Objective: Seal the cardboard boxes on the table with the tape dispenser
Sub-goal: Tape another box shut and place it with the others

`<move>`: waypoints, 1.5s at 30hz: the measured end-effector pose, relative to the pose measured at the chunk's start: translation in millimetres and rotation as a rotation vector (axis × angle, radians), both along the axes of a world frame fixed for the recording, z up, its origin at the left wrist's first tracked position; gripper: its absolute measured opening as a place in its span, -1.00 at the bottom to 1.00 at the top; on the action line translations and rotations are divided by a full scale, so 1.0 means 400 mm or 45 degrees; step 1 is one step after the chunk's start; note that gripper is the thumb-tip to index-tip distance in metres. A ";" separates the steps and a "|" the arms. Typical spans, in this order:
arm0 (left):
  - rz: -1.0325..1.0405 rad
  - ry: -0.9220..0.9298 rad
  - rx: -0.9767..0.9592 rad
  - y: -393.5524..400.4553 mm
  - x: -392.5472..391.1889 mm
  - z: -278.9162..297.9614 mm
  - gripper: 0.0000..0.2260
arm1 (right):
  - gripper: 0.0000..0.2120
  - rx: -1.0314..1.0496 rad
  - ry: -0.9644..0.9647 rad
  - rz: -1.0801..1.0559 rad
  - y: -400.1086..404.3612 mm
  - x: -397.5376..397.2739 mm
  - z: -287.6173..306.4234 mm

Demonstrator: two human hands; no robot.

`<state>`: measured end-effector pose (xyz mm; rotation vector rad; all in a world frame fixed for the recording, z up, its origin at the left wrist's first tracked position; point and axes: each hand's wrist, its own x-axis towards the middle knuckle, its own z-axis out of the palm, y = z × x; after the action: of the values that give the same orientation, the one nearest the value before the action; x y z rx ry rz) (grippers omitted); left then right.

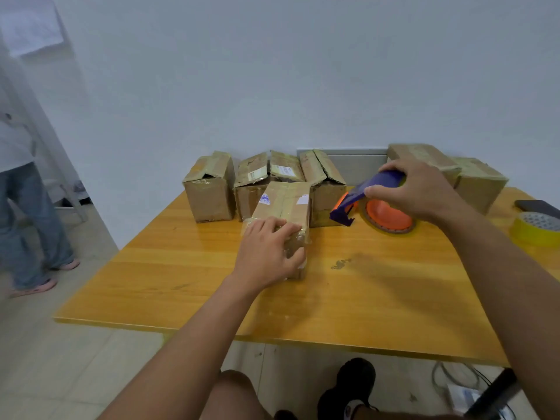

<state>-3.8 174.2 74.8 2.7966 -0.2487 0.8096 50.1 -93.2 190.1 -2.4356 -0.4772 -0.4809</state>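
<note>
A long taped cardboard box [286, 204] lies on the wooden table [212, 283], its near end toward me. My left hand [269, 250] rests on that near end with fingers curled over its corner. My right hand [421, 189] grips the purple handle of the tape dispenser [375, 204], whose orange roll touches the table to the right of the box. Several more cardboard boxes stand in a row at the back: one at the left [209, 187], two in the middle [266, 177], [324, 183], and two at the far right [475, 180].
A spare roll of yellow tape [536, 228] and a dark phone [538, 207] lie at the table's right edge. A person in jeans [27, 213] stands to the left on the floor. Cables lie under the table at lower right. A white wall backs the table.
</note>
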 end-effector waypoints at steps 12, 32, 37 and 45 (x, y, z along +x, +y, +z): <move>0.376 -0.079 -0.347 -0.116 0.040 0.005 -0.79 | -0.53 0.514 -0.075 -0.081 0.057 -0.004 -0.132; 0.177 -0.280 -0.004 -0.043 0.035 -0.046 -0.65 | -0.63 1.128 0.042 0.137 0.245 0.046 -0.098; 0.120 -0.252 -0.071 -0.036 0.017 -0.018 -0.50 | -0.63 1.079 0.034 0.166 0.304 0.069 -0.102; 0.114 -0.257 -0.219 -0.027 0.041 -0.026 -0.67 | -0.61 0.990 0.015 0.138 0.320 0.076 -0.124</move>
<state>12.7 163.6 64.5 2.5830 -0.0823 1.0820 80.4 35.0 140.3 -1.6572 -0.3299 -0.4899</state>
